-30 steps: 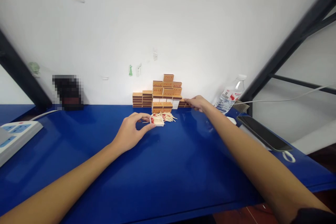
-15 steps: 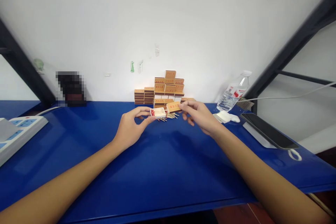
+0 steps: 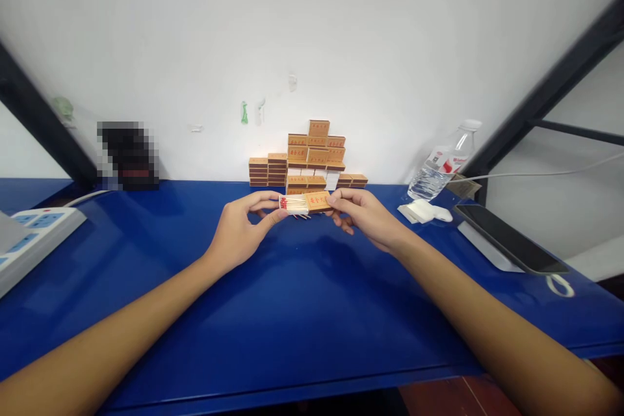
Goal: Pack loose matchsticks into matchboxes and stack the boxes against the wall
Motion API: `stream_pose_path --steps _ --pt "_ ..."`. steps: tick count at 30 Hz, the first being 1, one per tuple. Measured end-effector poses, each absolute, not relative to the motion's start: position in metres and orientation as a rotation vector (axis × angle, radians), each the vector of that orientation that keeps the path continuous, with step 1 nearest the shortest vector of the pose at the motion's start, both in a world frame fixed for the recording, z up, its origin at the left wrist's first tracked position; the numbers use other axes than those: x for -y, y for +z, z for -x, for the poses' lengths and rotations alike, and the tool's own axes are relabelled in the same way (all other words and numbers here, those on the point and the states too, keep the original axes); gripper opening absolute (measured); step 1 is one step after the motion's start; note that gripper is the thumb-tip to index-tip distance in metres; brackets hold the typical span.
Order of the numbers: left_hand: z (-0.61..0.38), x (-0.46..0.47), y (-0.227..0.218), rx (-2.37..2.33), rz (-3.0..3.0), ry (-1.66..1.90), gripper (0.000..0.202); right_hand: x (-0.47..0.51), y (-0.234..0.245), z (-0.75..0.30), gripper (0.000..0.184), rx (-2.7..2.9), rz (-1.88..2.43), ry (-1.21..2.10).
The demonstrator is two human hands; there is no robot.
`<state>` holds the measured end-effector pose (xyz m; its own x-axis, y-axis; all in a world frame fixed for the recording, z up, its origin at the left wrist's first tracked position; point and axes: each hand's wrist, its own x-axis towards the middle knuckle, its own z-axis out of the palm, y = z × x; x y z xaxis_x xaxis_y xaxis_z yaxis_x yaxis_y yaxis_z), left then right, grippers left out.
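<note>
My left hand (image 3: pixel 246 224) pinches the white matchbox tray (image 3: pixel 292 210) by its left end. Red-tipped matches (image 3: pixel 291 202) lie in it, heads to the left. My right hand (image 3: pixel 363 213) grips the orange matchbox sleeve (image 3: pixel 318 201) at its right end. The tray's right end meets the sleeve and seems to be partly inside it. Some loose matches (image 3: pixel 303 216) show on the table just below the box, mostly hidden by it. Behind stands a stepped stack of matchboxes (image 3: pixel 316 155) against the wall.
Closed matchboxes (image 3: pixel 268 171) are piled left of the stack. A water bottle (image 3: pixel 444 161), a white object (image 3: pixel 423 212) and a phone (image 3: pixel 509 238) stand or lie at the right. A power strip (image 3: pixel 41 240) is at the left edge of the blue table (image 3: pixel 302 318).
The sleeve and the tray have come together, end to end, and the tray's right part is now covered. The loose matches are more hidden. The camera view has shifted slightly.
</note>
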<state>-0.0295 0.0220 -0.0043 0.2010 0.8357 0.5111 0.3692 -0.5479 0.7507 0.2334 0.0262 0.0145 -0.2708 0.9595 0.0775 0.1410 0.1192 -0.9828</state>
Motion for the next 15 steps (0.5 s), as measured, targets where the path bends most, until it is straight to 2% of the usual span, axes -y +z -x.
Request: stream_pose_path --steps 11,15 --pt "0.027 -0.021 -0.003 -1.034 -2.013 1.274 0.033 -0.019 0.016 -0.232 0.039 1.740 1.058 1.352" --pt "0.026 -0.021 -0.003 -1.018 -1.976 1.283 0.036 -0.015 0.014 -0.222 0.039 1.703 1.046 1.233"
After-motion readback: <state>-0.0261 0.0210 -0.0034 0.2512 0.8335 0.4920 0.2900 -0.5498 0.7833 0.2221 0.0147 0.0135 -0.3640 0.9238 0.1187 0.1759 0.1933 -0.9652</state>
